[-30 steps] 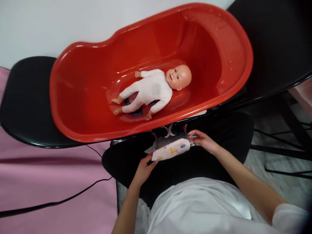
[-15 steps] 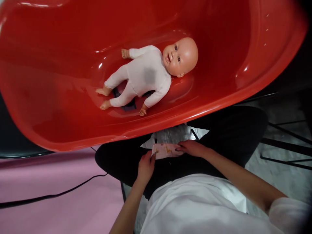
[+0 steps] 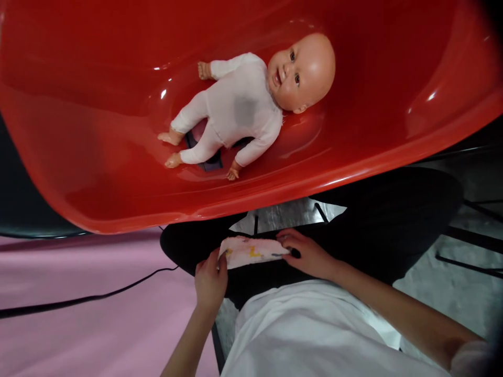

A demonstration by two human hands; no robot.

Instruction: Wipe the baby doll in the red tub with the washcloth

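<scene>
Above my lap, a small folded pinkish-white cloth [image 3: 247,252] with yellow marks is stretched between my two hands. My left hand [image 3: 211,283] pinches its left end between thumb and fingers. At the opposite end, the fingers of my right hand [image 3: 308,255] are closed on the cloth, and a small dark spot shows beside them. Beyond my hands, a baby doll [image 3: 243,107] lies on its back in a glossy red tub [image 3: 118,178]. It has a white cloth body with a grey square patch on the chest, and its bald head points right.
The tub's near rim hangs just past my knees. A pink sheet [image 3: 98,324] spreads at lower left, with a black cable [image 3: 94,299] across it. Thin black metal legs [image 3: 475,238] stand at right above a grey floor [image 3: 428,293].
My hands have moved apart and toward my body, with the left going farther left. More of the cloth now shows between them. The view has shifted closer to the doll, which lies as before.
</scene>
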